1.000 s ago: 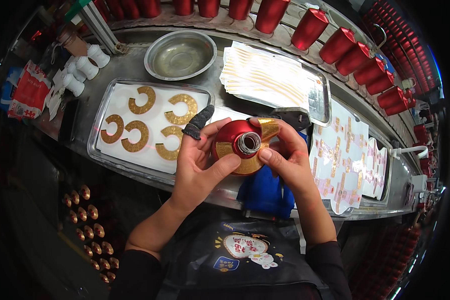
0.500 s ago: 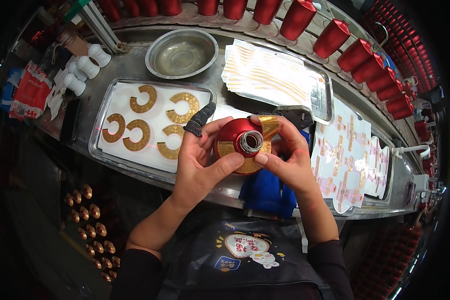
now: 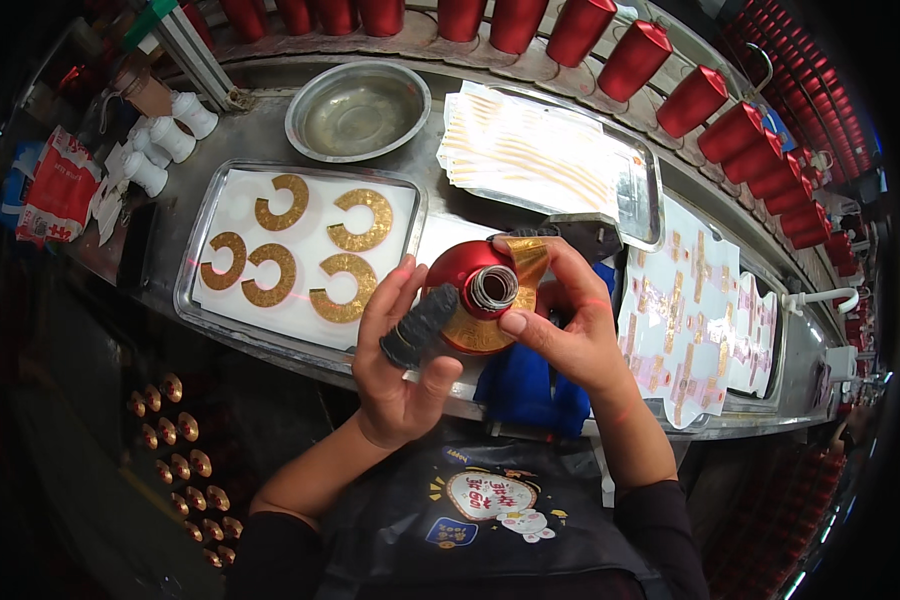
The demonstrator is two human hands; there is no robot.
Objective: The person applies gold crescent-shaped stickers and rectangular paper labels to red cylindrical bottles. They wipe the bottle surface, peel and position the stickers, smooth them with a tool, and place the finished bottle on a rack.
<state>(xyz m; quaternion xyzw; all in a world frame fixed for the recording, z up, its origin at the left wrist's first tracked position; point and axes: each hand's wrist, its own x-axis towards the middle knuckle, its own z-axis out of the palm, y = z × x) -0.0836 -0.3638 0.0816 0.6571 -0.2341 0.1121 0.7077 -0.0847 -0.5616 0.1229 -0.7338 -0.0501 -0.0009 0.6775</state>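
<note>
A red bottle (image 3: 457,266) with a bare threaded neck (image 3: 493,288) tilts toward me over the bench's front edge. Around its shoulder lies a curved gold decal (image 3: 475,334), one end of which stands up off the surface. My right hand (image 3: 576,315) grips the bottle from the right, thumb by the neck and fingers at the raised decal end. On the left, my left hand (image 3: 395,370) is open, thumb apart. Its index finger wears a black finger cover (image 3: 420,325), whose tip touches or nearly touches the decal on the bottle's left side.
A tray (image 3: 185,285) left of the bottle holds several gold C-shaped decals (image 3: 343,290) on white sheets. Behind it stands a metal basin (image 3: 358,110). Decal sheets (image 3: 525,145) lie farther right. Red bottles (image 3: 635,60) line the conveyor at the back. A blue cloth (image 3: 535,385) hangs below my hands.
My left thumb has come off the decal, and the hand has turned so the covered index finger reaches the bottle's left side. The conveyor bottles have shifted right.
</note>
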